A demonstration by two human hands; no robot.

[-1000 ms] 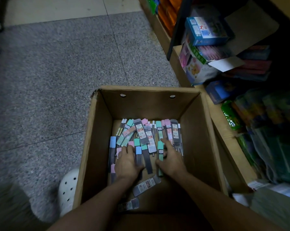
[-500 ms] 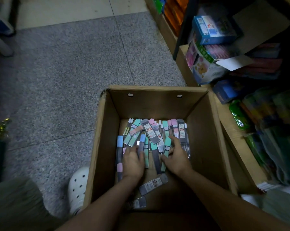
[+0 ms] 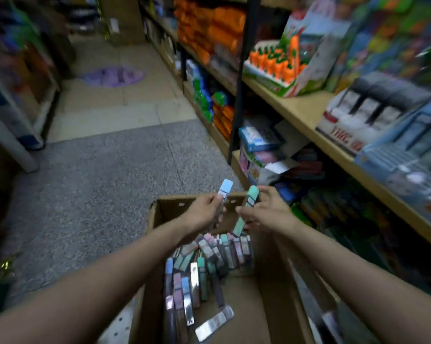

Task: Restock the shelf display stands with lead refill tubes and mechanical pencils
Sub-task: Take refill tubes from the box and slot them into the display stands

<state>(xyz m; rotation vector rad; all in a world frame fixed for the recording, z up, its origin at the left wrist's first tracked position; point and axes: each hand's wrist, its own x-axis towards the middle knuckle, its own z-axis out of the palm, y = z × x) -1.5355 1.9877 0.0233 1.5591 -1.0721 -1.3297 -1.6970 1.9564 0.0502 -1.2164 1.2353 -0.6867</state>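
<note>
An open cardboard box (image 3: 152,219) stands on the floor below me, with several lead refill tubes (image 3: 204,266) in blue, green, pink and grey lying on its bottom. My left hand (image 3: 203,214) grips a blue-capped tube (image 3: 224,191) above the box's far edge. My right hand (image 3: 266,211) holds a green-capped tube (image 3: 252,194), with another green tube (image 3: 239,227) sticking out below it. On the shelf at the right stand display stands (image 3: 373,112), blurred by the camera's motion.
A wooden shelf board (image 3: 306,115) runs along the right, packed with colourful goods and an orange carrot display (image 3: 281,63). A black upright post (image 3: 240,83) stands at the shelf front. Grey speckled floor (image 3: 97,175) lies to the left, and another rack (image 3: 13,100) beyond it.
Both hands have risen out of the box, each with refill tubes taken from the pile. The view has swung up from the box toward the aisle and the shelves.
</note>
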